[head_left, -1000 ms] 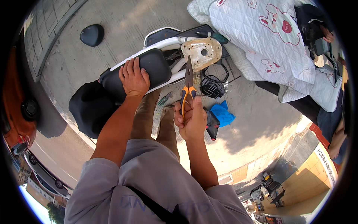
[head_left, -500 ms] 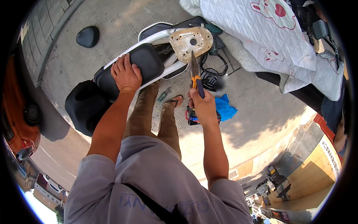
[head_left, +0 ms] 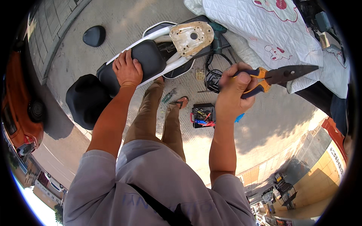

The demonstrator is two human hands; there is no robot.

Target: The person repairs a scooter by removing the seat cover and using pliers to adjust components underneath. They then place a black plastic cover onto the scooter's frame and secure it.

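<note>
My left hand [head_left: 128, 70] lies on the black seat [head_left: 148, 56] of a two-wheeler with a white frame [head_left: 175, 67], fingers stretched over the padding. Long-nose pliers [head_left: 288, 74] with yellow and dark blue handles are gripped in my right hand [head_left: 230, 97], raised off to the right of the vehicle. Their dark jaws point right and look closed, with nothing visible in them. Ahead of the seat, a worn, cream-coloured plate [head_left: 187, 44] with a round hole and several small holes sits on the frame. A dark teal tool, seemingly a power drill [head_left: 217, 35], is beside it.
On the ground are a black toolbox [head_left: 212, 110] with hand tools, green-handled pliers [head_left: 169, 95] near my feet, and a black saddle [head_left: 94, 36]. A black rounded case [head_left: 86, 103] stands behind the seat. A white quilted cover [head_left: 256, 26] hangs over something at right; an orange car [head_left: 22, 109] is left.
My right hand has swung right, away from the cream plate, and the pliers have turned from pointing at it to pointing right. My left hand stays on the seat.
</note>
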